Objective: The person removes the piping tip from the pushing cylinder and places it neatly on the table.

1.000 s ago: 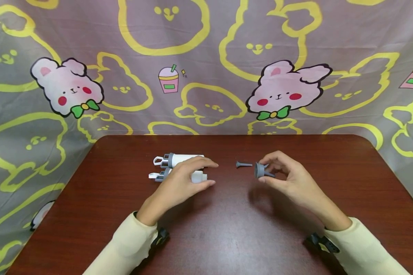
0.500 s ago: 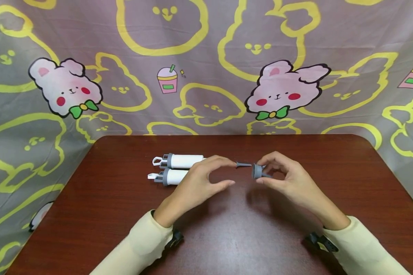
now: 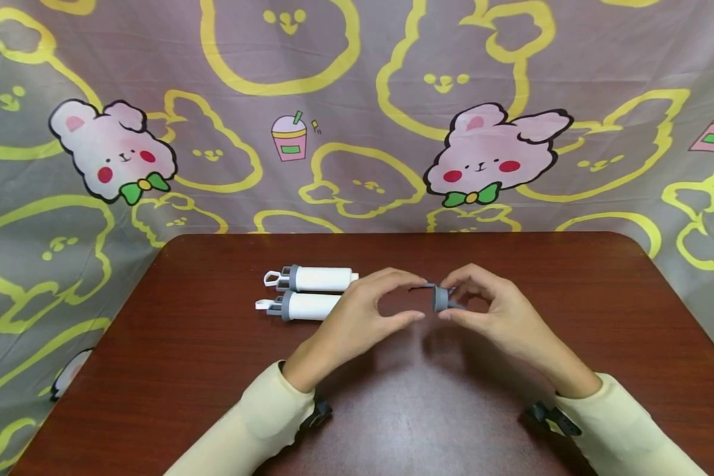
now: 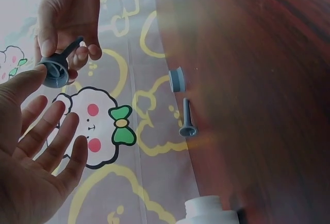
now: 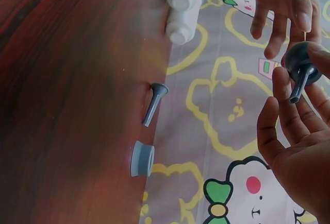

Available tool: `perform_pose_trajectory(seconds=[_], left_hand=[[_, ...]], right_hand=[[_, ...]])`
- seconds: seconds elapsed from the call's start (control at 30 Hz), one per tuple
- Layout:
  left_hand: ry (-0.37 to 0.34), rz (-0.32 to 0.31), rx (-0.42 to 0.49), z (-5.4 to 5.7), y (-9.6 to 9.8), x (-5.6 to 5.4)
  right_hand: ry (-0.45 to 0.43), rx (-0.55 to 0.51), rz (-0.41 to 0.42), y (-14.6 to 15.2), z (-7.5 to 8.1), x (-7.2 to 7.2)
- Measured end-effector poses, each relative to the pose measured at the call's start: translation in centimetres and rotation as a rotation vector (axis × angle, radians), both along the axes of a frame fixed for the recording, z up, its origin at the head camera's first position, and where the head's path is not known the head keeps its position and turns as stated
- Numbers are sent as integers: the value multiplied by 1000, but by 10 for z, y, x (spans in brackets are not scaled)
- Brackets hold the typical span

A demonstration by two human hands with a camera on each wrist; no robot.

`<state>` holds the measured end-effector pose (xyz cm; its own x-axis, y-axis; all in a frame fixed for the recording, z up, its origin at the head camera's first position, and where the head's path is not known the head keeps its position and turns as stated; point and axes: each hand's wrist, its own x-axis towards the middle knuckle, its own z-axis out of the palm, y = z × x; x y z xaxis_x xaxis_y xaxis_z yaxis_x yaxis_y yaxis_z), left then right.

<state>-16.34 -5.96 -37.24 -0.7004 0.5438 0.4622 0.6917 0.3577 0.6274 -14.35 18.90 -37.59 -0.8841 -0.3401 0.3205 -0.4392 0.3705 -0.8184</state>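
Observation:
My right hand (image 3: 500, 304) pinches a grey cup-shaped cap with a narrow spout (image 3: 439, 299), held above the table with its open rim facing left. Beside it, my left hand (image 3: 363, 307) is spread in a loose curve, thumb and forefinger apart. In the left wrist view the left thumb overlaps the cap's rim (image 4: 55, 82); I cannot tell whether it touches. A small grey funnel-shaped nozzle (image 5: 155, 104) lies on the table behind the hands, partly hidden in the head view. Near it is a short grey ring-like piece (image 5: 142, 158), which the right hand hides from the head view.
Two white syringe-like tubes (image 3: 321, 279) with grey collars and white pull handles lie side by side left of the hands; the left hand covers the nearer one's tip. A patterned cloth (image 3: 357, 119) hangs behind the brown table (image 3: 155, 370).
My left hand has moved right, away from the white tubes and up to the cap. My right hand has shifted slightly left with the cap in its grasp.

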Motion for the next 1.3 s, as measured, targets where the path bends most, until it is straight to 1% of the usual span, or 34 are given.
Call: perform_pose_trajectory(seconds=[0.4,0.63,0.93,1.3], left_hand=[[-35,6,-5,1,6,1],[-34,7,2,2,8,1],[-51,-7,4,3,9,2],[-40,-19,38,3,9,2]], right_hand=[[1,-4,8,-3,1,0],[-2,-11,3,-3,2,1],[-12,-25,23,-3,1,1],[-12,1,5,-1,1,2]])
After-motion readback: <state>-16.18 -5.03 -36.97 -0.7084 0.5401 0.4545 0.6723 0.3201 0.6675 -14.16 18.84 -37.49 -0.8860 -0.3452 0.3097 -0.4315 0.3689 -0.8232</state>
